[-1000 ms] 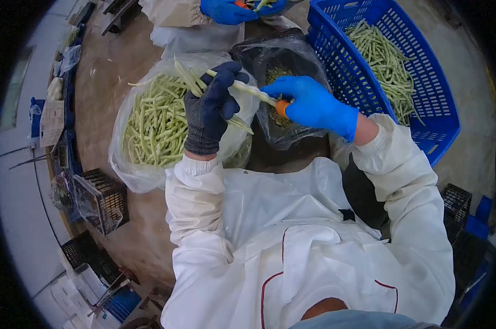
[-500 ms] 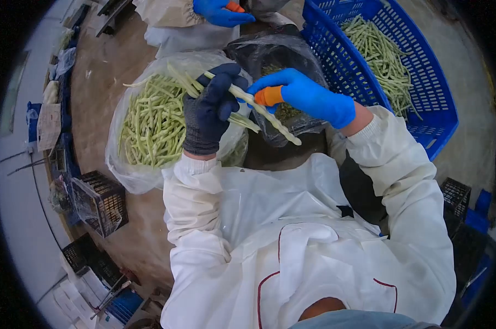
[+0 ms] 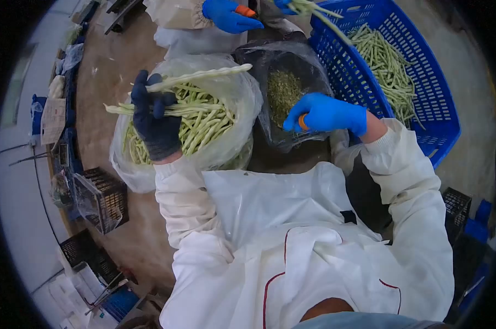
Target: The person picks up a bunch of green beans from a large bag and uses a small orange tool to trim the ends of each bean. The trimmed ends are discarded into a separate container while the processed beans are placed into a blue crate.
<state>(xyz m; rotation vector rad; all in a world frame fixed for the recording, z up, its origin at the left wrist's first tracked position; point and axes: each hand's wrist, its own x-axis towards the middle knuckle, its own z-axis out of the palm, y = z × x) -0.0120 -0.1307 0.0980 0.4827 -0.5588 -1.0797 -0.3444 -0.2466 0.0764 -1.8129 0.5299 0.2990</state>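
Note:
My left hand [image 3: 159, 120], in a dark glove, is closed around a few long green beans [image 3: 209, 73]. Their ends stick out on both sides of the fist. Below it, a clear plastic bag [image 3: 245, 109] holds a heap of loose green beans [image 3: 207, 129]. My right hand [image 3: 327, 114] wears a blue glove, with an orange cover [image 3: 303, 122] at the thumb. Its fingers are curled together, and whether they pinch anything is hidden. It hovers over the near right edge of a dark plastic bag [image 3: 314, 63] with small green trimmings [image 3: 283, 93] inside.
A blue perforated crate [image 3: 443, 107] with more green beans stands at the right. Across from me, a person's blue-gloved hand [image 3: 231, 16] has an orange thumb cover; another hand [image 3: 283, 4] holds beans beside the crate. Black crates [image 3: 102, 200] stand at the left.
My hands have drawn apart: the left moved left with its beans, now over the bean bag. The right lowered and curled away from the beans. Across from me, a hand with beans has appeared.

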